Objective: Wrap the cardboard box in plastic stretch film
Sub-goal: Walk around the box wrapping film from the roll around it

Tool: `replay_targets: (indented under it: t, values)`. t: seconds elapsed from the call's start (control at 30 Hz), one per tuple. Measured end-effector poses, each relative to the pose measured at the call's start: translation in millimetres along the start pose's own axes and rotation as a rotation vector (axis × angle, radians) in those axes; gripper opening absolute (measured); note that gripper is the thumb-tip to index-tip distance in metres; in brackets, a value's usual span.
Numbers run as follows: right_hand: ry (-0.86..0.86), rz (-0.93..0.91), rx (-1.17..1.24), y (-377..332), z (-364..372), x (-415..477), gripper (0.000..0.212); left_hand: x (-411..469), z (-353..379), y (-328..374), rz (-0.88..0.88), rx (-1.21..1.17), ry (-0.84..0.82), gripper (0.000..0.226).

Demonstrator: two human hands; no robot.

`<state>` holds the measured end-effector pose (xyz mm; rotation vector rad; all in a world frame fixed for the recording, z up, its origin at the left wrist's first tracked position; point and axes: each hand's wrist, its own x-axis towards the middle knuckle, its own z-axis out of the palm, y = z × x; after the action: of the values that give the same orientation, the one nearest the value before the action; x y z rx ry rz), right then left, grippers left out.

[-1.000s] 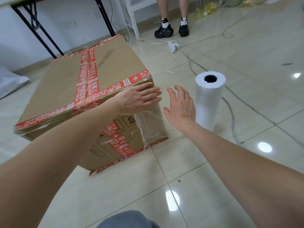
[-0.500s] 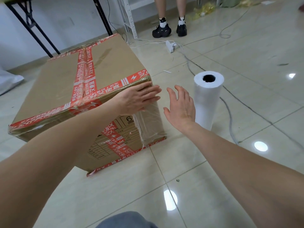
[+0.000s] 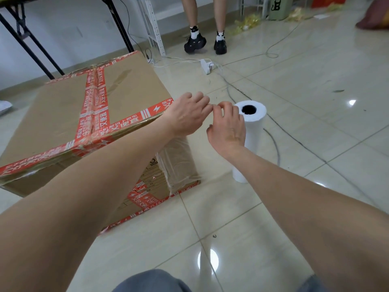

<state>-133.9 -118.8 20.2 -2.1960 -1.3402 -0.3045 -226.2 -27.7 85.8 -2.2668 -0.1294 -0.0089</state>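
The cardboard box (image 3: 63,114), sealed with red printed tape, sits on the floor at the left. Clear film (image 3: 179,163) covers its near right corner. The white stretch film roll (image 3: 251,131) stands upright just right of the box. A faint sheen of film spans the gap between the box corner and the roll's base. My left hand (image 3: 187,116) and my right hand (image 3: 227,129) meet above that gap with fingers curled and fingertips touching, pinched together at the film's upper edge. The film between the fingers is barely visible.
A person's legs in black shoes (image 3: 205,44) stand behind the box. A white power strip (image 3: 206,66) and cables (image 3: 273,144) trail across the tiled floor near the roll. Black table legs (image 3: 31,53) and a white rack (image 3: 151,28) stand at the back.
My left hand has lifted off the box's top edge and moved right. My right hand has closed from flat and open, and the two now meet fingertip to fingertip beside the roll.
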Motion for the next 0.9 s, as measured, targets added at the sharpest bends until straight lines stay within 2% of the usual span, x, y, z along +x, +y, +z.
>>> replay_targets:
  t: [0.07,0.17,0.3,0.4,0.6,0.9]
  values:
    - [0.013,0.031,-0.015,11.5,-7.4,11.0,0.042,19.8,-3.5,4.8,-0.114,-0.079,0.048,0.025]
    - [-0.017,0.061,-0.046,35.0,-13.3,24.9,0.037,51.5,-2.5,20.3,-0.334,-0.375,-0.084,0.033]
    - [-0.063,0.097,-0.087,58.3,-21.5,37.9,0.036,87.6,-2.8,32.7,-0.517,-0.640,-0.107,0.034]
    - [-0.132,0.146,-0.104,65.1,-27.3,45.2,0.034,103.6,-6.7,34.6,-0.576,-0.758,-0.145,0.032]
    - [-0.338,0.222,-0.087,69.2,-40.8,59.9,0.034,119.1,-15.0,31.6,-0.596,-0.886,-0.323,0.029]
    - [-0.674,0.330,-0.059,81.5,-89.0,100.0,0.052,149.3,-40.4,4.3,-0.620,-0.969,-0.613,0.028]
